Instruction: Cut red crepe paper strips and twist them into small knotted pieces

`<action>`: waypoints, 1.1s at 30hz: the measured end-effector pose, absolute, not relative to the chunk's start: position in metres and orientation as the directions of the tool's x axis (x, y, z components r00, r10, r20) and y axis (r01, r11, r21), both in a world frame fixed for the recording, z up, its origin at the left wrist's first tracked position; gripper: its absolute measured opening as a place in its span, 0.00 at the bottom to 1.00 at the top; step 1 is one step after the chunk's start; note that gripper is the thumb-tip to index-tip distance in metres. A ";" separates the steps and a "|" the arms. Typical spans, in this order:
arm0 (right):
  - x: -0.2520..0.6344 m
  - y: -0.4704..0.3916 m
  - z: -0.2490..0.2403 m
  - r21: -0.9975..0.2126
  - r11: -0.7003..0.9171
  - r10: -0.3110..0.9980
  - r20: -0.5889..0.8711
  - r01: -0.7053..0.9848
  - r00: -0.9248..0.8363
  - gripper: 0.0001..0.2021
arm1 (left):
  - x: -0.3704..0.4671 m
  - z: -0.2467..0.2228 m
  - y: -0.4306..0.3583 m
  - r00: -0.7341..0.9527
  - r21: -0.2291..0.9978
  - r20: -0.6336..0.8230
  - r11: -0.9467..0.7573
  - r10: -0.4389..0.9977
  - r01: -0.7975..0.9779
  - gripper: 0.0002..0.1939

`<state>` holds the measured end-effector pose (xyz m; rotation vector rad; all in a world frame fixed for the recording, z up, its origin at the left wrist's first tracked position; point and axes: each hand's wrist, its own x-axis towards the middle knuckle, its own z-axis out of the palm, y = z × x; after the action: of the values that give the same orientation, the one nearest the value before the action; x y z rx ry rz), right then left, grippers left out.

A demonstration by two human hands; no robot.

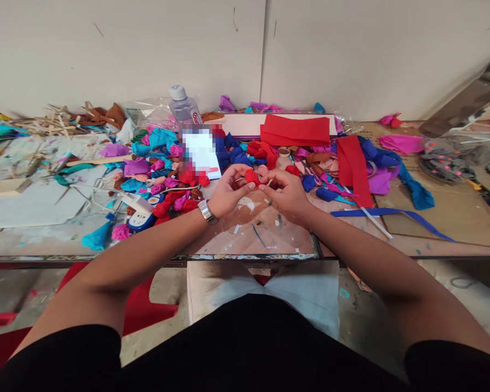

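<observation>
Between my two hands, above the near middle of the table, is a small red crepe-paper rosette [252,176]. My left hand [231,190], with a metal watch [207,211] on the wrist, pinches it from the left. Thumb and fingers of my right hand [285,190] close on its right side. A pink rosette [263,171] shows just behind the fingertips. Beyond my hands lies a heap of crumpled paper pieces in blue, red, pink and purple. A lit phone [202,152] leans on the heap left of my hands.
A clear bottle [184,109] stands behind the phone. Folded red paper [296,130] lies at the back, a red strip [354,170] to the right. Left are a power strip [142,218], green scissors [71,177] and wooden sticks [59,121]. A blue strip [396,216] lies near the right edge.
</observation>
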<state>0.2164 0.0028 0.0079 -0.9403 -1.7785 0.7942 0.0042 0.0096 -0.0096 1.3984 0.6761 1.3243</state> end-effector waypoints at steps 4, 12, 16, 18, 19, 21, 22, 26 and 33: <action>0.217 0.003 0.010 -0.781 0.540 0.840 0.476 0.313 -0.261 0.08 | 0.003 -0.006 0.006 0.262 0.923 0.376 -0.334 0.889 -0.192 0.29; 0.217 0.002 0.009 -0.762 0.570 0.819 0.498 0.307 -0.284 0.07 | 0.003 -0.008 0.006 0.255 0.893 0.448 -0.439 0.857 -0.097 0.23; 0.218 0.004 0.008 -0.763 0.573 0.817 0.498 0.300 -0.291 0.09 | 0.003 -0.008 0.006 0.295 0.901 0.432 -0.420 0.852 -0.107 0.23; 0.218 0.004 0.008 -0.752 0.580 0.812 0.505 0.313 -0.291 0.08 | 0.003 -0.008 0.005 0.304 0.901 0.433 -0.420 0.849 -0.109 0.23; 0.218 0.004 0.008 -0.747 0.582 0.811 0.507 0.321 -0.291 0.08 | 0.003 -0.008 0.005 0.306 0.901 0.433 -0.421 0.848 -0.108 0.24; 0.218 0.004 0.009 -0.739 0.586 0.809 0.512 0.331 -0.289 0.08 | 0.003 -0.008 0.005 0.307 0.903 0.427 -0.416 0.850 -0.104 0.23; 0.218 0.003 0.010 -0.735 0.591 0.806 0.518 0.333 -0.286 0.07 | 0.004 -0.008 0.005 0.306 0.905 0.425 -0.413 0.852 -0.104 0.23; 0.216 0.001 0.013 -0.723 0.612 0.791 0.547 0.321 -0.274 0.06 | 0.004 -0.010 0.005 0.298 0.903 0.429 -0.410 0.853 -0.127 0.22; 0.218 0.004 0.011 -0.694 0.649 0.761 0.597 0.313 -0.253 0.05 | 0.003 -0.013 0.008 0.305 0.881 0.473 -0.438 0.827 -0.178 0.19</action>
<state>0.2176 0.0040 0.0105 -0.8562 -1.8367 0.5442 0.0034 0.0077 -0.0132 1.6118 0.6048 1.3124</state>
